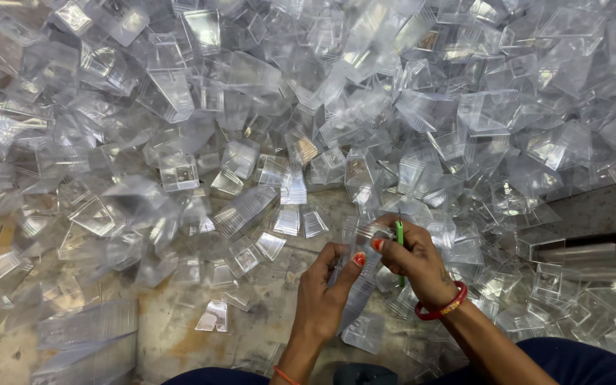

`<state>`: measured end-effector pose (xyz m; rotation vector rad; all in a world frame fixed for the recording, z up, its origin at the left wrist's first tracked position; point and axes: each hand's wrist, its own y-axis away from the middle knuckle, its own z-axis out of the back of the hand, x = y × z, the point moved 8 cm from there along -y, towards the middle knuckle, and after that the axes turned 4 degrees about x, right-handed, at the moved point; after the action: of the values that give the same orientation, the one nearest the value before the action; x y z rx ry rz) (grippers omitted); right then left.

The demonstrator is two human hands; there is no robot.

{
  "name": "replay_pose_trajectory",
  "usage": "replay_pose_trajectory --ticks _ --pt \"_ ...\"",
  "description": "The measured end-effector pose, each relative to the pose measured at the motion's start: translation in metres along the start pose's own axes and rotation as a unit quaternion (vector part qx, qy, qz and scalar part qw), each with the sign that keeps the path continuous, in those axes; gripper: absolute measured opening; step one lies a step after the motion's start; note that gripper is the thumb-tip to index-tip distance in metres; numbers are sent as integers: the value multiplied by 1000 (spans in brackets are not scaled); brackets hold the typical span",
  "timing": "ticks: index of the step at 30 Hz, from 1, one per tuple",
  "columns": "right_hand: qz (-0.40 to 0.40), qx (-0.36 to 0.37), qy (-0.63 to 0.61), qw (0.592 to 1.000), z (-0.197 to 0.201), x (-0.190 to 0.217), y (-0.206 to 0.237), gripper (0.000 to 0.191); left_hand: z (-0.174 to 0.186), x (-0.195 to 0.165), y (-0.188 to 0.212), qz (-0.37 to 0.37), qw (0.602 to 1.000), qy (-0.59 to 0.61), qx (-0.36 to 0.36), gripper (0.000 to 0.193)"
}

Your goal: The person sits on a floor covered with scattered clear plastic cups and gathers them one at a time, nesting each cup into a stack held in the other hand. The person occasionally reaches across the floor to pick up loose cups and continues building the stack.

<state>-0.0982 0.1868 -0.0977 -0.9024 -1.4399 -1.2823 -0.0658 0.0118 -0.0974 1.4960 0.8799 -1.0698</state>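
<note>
Together we grip one clear plastic box [365,274] near the floor's [172,335] front edge: left hand [326,292] and right hand [411,260] clamped on it, right also pinching a green stick [398,235] pointing upright; box's long axis unclear. Clear boxes [308,107] heap beyond.

A sprawling heap of clear plastic boxes [308,107] blankets the stained floor [172,335], a metal pipe [593,260] lying at the right edge.

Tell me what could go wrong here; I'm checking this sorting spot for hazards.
1. The right hand grips a thin green tool right beside the left hand on the same clear plastic piece; a slip could nick a finger.
2. The heap of clear plastic cups crowds the hands; pieces may slide in and get mixed or crushed.
</note>
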Motion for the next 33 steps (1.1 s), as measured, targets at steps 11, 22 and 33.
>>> replay_pose_trajectory --ticks 11,22,33 --pt "-4 -7 -47 999 2 -4 0 24 1 -8 2 -10 1000 -2 -8 36" --pt "-4 -3 -57 998 1 -1 0 25 2 -15 3 -36 999 -9 -5 37" --pt "3 4 -85 996 -2 7 1 27 2 -17 4 -31 999 -10 -4 38"
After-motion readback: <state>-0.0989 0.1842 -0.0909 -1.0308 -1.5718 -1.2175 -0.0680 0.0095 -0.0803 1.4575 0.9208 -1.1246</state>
